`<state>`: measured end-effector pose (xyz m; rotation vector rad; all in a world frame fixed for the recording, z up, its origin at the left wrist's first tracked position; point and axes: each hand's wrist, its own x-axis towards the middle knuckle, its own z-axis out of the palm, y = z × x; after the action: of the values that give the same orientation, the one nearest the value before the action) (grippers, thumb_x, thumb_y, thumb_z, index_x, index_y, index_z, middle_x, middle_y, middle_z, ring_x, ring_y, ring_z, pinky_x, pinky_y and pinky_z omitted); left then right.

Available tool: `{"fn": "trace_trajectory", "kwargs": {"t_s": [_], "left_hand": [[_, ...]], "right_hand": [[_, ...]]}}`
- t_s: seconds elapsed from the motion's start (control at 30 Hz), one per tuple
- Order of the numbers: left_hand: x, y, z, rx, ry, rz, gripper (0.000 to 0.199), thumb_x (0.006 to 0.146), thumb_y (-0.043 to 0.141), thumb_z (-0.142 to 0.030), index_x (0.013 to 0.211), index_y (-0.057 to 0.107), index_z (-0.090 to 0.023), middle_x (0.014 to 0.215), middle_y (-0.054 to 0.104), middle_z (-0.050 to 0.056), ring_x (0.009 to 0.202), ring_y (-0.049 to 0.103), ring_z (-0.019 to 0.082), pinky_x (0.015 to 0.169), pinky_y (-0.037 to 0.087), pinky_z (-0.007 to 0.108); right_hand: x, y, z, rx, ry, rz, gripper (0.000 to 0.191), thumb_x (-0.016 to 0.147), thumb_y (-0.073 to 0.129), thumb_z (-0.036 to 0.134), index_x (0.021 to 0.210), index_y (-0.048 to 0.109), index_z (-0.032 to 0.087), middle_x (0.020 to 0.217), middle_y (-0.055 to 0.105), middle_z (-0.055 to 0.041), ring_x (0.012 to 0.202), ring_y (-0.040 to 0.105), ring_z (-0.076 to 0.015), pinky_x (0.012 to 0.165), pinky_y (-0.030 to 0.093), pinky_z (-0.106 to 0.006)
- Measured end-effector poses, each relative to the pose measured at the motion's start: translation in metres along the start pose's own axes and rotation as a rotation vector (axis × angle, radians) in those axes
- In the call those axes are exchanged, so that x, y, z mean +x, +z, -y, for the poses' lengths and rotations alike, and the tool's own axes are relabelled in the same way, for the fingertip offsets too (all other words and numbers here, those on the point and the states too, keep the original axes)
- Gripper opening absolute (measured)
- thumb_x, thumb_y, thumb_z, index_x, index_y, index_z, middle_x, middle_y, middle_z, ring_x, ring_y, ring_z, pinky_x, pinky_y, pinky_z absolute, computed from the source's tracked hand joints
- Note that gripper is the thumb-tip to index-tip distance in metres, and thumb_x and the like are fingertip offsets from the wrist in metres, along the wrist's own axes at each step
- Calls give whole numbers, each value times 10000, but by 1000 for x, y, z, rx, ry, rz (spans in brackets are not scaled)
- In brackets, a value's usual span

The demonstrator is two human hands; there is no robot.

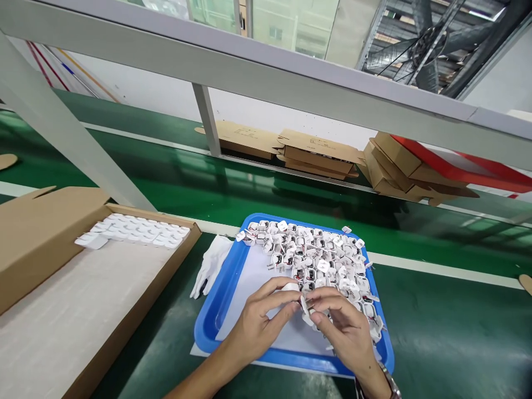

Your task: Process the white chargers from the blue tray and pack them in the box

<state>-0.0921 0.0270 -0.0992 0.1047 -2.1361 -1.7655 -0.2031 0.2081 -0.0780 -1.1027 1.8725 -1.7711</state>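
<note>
A blue tray (233, 277) holds many small white plug-charger housings (323, 266), several of them showing dark parts and red wires inside. Over the tray's front half, my left hand (266, 316) is closed on a white charger housing (291, 287) with thumb and fingers. Close against it, my right hand (343, 327) pinches a white plug cover (305, 306) with metal pins. The fingers hide part of both pieces, and I cannot tell whether a wire links them.
Left of the tray lies a white glove (211, 265). Farther left, an open cardboard box (189, 244) contains rows of white pieces (141, 228) at its far end. A pale metal frame (266, 61) crosses behind the green table (449, 327). Flattened cartons (320, 152) lie beyond it.
</note>
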Motion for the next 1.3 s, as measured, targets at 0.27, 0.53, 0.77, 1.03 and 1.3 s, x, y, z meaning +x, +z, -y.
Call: {"fn": "trace_trajectory", "kwargs": {"t_s": [0.27,0.53,0.77,1.03,1.3], "left_hand": [[2,8,4,-229,-2,-157,109,912,684,-137,922,786,-172,1124,749,142,1005,759,240,854,630,306],[2,7,5,-387,-115,-156,92,875,757,-168,964,779,-168,1076,807,117,994,782,236,889,641,305],[1,-6,-1,-364,-159,63,354,960,707,-277,1311,749,-265,1436,682,110,1354,630,282,1111,555,385],[-2,-4,3,-223,-122,40,336,987,673,-283,1311,748,-325,1410,693,98,1301,670,292,1086,576,405],[-3,1,-5,-300,-49,-4,312,962,681,-179,1224,787,-311,1268,687,103,1116,738,233,876,665,292]], "right_hand": [[-6,21,0,-270,-334,-8,391,912,631,-49,1188,688,222,1008,703,-85,922,678,-225,799,577,-381],[-4,3,1,-507,-555,212,602,917,600,-103,1466,520,132,1133,662,-174,1024,653,-272,829,587,-420],[-7,-1,-7,-601,-443,125,523,950,592,-48,1420,527,174,1081,663,-145,976,646,-259,784,588,-399],[-11,8,-1,-577,-332,189,544,1000,591,33,1500,484,220,1132,670,-139,1015,664,-255,829,584,-385],[-2,-4,-3,-147,128,118,357,1016,664,267,1357,646,371,1323,658,-60,1257,642,-230,1066,563,-406]]}}
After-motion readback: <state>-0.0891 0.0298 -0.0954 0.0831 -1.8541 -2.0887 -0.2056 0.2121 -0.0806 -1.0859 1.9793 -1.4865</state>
